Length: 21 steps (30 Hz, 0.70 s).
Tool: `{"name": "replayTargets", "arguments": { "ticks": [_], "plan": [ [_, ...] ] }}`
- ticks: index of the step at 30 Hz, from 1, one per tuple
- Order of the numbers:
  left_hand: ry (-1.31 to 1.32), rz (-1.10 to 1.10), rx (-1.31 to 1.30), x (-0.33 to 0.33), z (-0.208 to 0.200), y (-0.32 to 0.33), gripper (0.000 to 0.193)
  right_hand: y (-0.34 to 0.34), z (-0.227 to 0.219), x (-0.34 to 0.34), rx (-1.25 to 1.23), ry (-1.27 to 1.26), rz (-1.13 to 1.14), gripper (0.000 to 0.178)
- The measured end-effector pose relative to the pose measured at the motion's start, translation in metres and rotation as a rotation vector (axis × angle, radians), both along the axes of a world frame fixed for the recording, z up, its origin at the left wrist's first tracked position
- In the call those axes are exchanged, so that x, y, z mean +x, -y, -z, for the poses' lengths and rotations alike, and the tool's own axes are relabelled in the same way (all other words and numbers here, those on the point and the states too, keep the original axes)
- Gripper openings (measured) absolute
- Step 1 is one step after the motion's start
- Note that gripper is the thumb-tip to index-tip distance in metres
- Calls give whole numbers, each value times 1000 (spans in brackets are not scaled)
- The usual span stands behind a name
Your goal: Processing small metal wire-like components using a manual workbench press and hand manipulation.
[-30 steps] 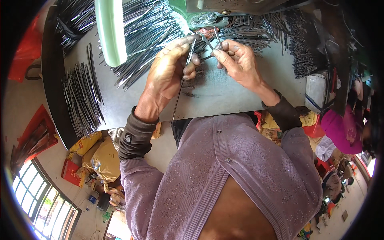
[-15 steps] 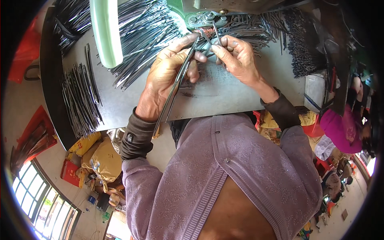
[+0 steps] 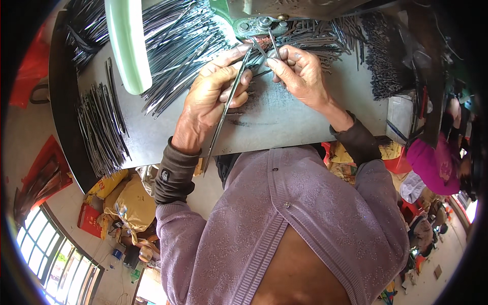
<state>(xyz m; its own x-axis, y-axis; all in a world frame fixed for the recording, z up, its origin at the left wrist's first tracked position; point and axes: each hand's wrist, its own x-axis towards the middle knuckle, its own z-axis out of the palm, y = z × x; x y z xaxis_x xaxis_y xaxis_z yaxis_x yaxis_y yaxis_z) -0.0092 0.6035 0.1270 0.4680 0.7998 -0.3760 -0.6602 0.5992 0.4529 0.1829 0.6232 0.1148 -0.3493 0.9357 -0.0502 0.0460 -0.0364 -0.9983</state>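
In my left hand [image 3: 216, 86], curled fingers close round a few long, thin, dark glossy strips [image 3: 226, 104]. The strips slant down past the table's front edge, their upper ends near my thumb and forefinger. My right hand [image 3: 302, 76] pinches slim dark pieces between thumb and fingers. One of these pieces [image 3: 260, 49] points toward my left fingertips, and another [image 3: 274, 44] stands up beside it. Both hands are just in front of a green machine [image 3: 244, 26] with bolts on its base. The exact material of the strips cannot be made out.
A thick bundle of long dark strips [image 3: 178, 56] lies behind my left hand, and a smaller bundle [image 3: 101, 129] at the table's left. Short dark pieces [image 3: 310, 43] lie behind my right hand; a dark pile [image 3: 381, 61] lies farther right. A pale green lamp [image 3: 129, 51] overhangs the left.
My left fingers have curled in more. The long strips in that hand have drawn together, and their lower ends have swung slightly right. My right hand has barely moved.
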Motion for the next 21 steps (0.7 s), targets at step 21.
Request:
{"name": "replayTargets", "arguments": {
  "ticks": [21],
  "plan": [
    [-148,-32,105,6,-5,-1,33,-2,-6,3,-177,-66,-42,17]
  ]
}}
